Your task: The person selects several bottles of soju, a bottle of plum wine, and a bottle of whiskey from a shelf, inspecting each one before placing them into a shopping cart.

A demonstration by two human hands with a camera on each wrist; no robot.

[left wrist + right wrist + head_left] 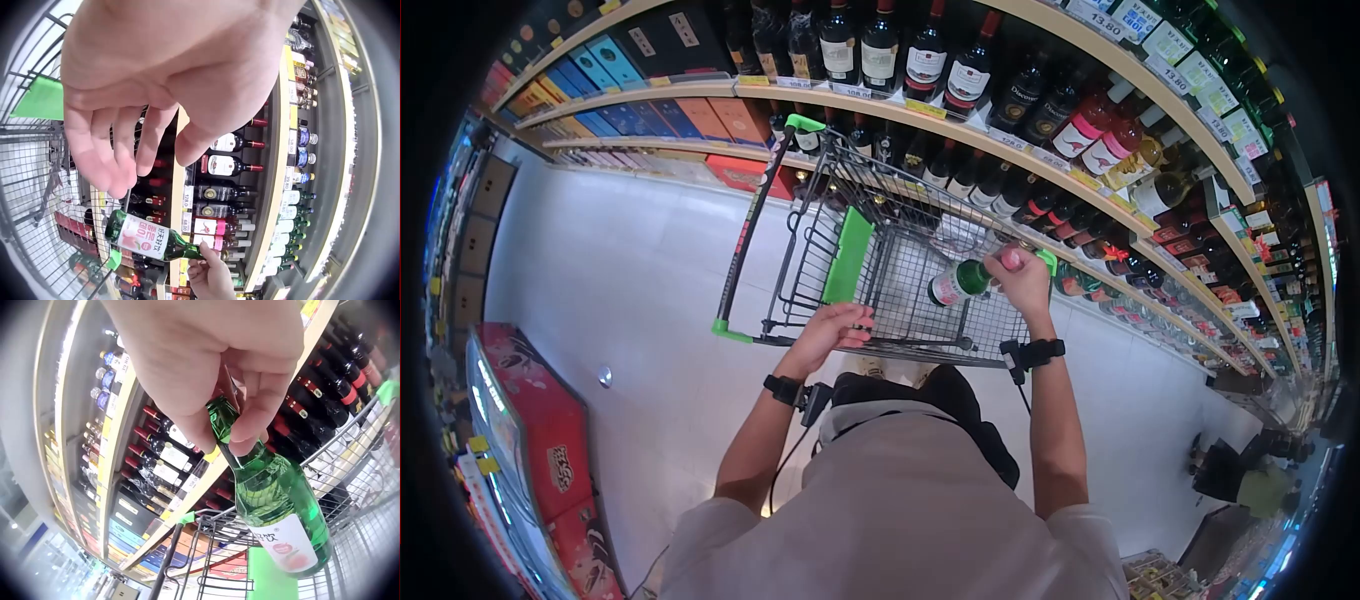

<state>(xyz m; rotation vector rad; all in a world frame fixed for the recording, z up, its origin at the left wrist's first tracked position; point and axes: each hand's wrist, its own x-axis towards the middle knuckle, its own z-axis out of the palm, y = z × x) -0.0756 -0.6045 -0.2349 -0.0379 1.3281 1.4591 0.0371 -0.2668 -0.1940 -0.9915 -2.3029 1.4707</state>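
Observation:
A green glass bottle [958, 284] with a white and pink label hangs tilted over the wire basket of a shopping cart [900, 345]. My right hand [1024, 283] grips it by the neck, thumb and fingers wrapped round the glass in the right wrist view, where the bottle's label [289, 545] points down and away. Nothing is in my left hand [830, 332], held above the near side of the cart with its fingers loosely bent. In the left wrist view the left hand [169, 69] shows its palm, apart from the bottle [150, 237].
Shelves [850, 97] packed with wine bottles and boxes curve along the cart's far side. The cart handle [745, 230] stands at the left, with a green panel [850, 255] inside. A red display case [550, 440] sits on the floor at left. Another person [1250, 480] is at far right.

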